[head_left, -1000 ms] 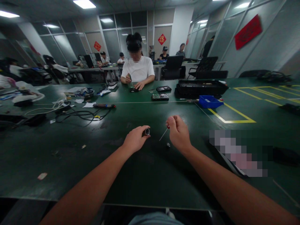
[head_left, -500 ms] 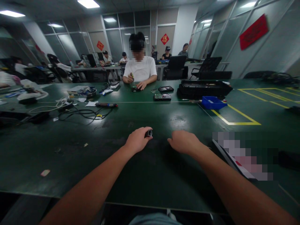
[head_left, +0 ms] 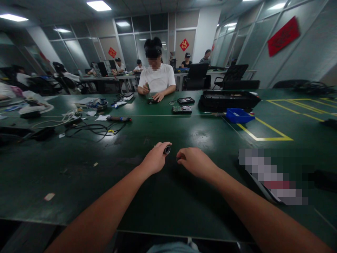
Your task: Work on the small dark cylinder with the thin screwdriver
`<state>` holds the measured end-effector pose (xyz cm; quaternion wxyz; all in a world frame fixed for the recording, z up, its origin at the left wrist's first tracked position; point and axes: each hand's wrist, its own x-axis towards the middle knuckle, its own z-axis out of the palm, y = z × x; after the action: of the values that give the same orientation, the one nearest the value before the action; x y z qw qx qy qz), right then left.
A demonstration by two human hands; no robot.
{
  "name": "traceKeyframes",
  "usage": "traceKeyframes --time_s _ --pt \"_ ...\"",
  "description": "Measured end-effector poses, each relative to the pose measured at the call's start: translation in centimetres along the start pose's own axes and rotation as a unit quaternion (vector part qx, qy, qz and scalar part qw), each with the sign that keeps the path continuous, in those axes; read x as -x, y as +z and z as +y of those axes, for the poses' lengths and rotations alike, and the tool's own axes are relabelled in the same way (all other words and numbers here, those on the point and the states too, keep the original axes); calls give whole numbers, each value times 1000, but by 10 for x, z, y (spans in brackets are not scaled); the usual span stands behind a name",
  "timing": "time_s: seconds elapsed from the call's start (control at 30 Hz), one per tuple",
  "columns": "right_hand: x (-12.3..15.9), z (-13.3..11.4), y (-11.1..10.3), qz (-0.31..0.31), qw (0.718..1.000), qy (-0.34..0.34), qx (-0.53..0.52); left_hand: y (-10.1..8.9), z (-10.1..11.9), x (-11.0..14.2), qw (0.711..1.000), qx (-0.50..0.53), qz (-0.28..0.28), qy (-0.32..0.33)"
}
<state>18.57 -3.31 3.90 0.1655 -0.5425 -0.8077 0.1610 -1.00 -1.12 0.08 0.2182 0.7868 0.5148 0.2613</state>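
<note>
Right hand [head_left: 194,160] moved nearer tube [head_left: 167,150], fingers curled, cannot tell what's inside. Left hand [head_left: 154,158] grips tube; best keep it steady, open end uncovered.

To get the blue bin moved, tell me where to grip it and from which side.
Pinch the near rim of the blue bin, probably from the camera side: its open top exposes that edge, while a black case sits behind.
</note>
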Motion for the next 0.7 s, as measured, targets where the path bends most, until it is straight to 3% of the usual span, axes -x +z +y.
traceKeyframes --time_s 0.3,0.53,0.7 --pt "-1 -5 0 135 986 -75 -60 0 10 0 994 104 11 26" --pt "-1 -3 6 159 978 -112 -82 -1 11 0 987 114 22 110" --pt "-1 -5 5 188 976 -78 -79 1 10 -1 985 121 16 120"
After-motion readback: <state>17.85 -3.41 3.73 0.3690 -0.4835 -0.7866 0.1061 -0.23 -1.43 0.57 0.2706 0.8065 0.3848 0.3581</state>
